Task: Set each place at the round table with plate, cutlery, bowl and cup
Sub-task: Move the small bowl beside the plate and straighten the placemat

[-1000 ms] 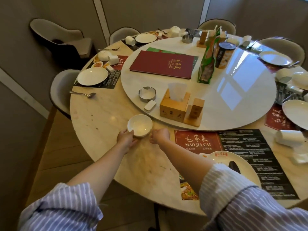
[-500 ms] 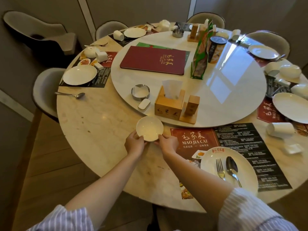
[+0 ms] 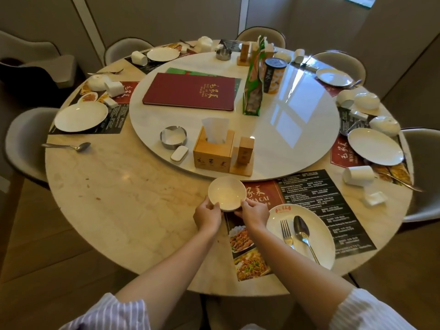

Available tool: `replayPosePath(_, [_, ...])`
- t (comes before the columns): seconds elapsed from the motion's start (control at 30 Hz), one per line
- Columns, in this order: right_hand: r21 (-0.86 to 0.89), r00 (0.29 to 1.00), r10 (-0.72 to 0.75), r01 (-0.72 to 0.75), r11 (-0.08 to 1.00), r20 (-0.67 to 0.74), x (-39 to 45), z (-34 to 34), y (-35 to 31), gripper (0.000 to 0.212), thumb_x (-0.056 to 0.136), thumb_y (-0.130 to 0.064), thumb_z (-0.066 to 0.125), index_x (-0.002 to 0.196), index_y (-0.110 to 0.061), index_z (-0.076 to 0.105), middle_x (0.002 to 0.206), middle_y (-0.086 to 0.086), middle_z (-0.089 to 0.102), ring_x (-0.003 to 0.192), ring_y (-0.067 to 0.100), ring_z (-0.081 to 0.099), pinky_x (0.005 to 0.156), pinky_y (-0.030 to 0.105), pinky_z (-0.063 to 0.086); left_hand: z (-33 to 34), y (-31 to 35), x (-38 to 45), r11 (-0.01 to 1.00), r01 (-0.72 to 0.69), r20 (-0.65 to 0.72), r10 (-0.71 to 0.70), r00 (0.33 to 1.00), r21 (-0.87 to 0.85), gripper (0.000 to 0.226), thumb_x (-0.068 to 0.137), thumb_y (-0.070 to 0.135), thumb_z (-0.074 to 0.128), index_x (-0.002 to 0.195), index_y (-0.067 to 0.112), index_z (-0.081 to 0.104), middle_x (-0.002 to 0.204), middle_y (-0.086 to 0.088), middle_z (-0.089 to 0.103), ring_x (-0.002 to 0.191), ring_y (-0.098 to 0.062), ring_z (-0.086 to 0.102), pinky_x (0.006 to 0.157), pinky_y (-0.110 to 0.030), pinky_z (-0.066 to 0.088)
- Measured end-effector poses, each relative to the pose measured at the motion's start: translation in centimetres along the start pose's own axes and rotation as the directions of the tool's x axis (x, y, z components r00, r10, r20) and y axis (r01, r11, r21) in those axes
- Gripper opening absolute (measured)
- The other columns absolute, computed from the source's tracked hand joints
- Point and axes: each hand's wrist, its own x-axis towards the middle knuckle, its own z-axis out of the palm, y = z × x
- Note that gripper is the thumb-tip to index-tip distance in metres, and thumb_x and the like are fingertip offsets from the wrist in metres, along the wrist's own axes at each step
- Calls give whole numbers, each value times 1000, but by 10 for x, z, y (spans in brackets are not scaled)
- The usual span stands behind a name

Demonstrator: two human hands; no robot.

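A small white bowl (image 3: 227, 193) sits upright at the left edge of the nearest paper placemat (image 3: 307, 206) on the round marble table (image 3: 119, 201). My left hand (image 3: 207, 215) grips its near left rim and my right hand (image 3: 254, 213) grips its near right rim. To the right on the same mat lies a white plate (image 3: 316, 236) carrying a fork (image 3: 286, 234) and a spoon (image 3: 303, 234). A white cup (image 3: 358, 175) lies on its side further right.
A white turntable (image 3: 297, 129) fills the table's middle with a red menu (image 3: 190, 91), tissue box (image 3: 213, 151), ashtray (image 3: 173, 136) and snack packs. Other places around the rim hold plates, tipped cups and bowls. A loose spoon (image 3: 71, 146) lies left. Chairs ring the table.
Both hands have slid the bowl to the right, from bare marble onto the left edge of the placemat. My view has turned right as well.
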Motion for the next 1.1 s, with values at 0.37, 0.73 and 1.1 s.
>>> replayPosePath(0.37, [11, 998, 24, -24, 1000, 53, 2, -13, -2, 33, 92, -11, 61, 124, -2, 61, 120, 14, 66, 79, 17, 72, 63, 22, 59, -2, -8, -18, 988, -117, 10, 117, 993, 103, 41, 91, 27, 61, 131, 17, 57, 120, -2, 65, 107, -20, 61, 97, -39, 50])
replayPosePath(0.73, [-85, 982, -182, 186, 979, 56, 18, -98, -14, 22, 93, -14, 59, 111, -6, 67, 94, 12, 72, 79, 21, 72, 69, 37, 61, 26, -68, -89, 796, -386, 85, 394, 915, 466, 48, 90, 17, 59, 136, 9, 48, 143, -10, 39, 134, -23, 34, 109, -33, 31])
replayPosePath(1.1, [183, 985, -9, 41, 982, -173, 88, -243, -31, 25, 96, -19, 55, 116, -4, 60, 90, 12, 70, 79, 20, 71, 71, 29, 60, 53, -91, -96, 490, -399, 67, 564, 823, 775, 49, 91, 31, 39, 131, 6, 55, 139, -16, 51, 132, -32, 42, 109, -50, 35])
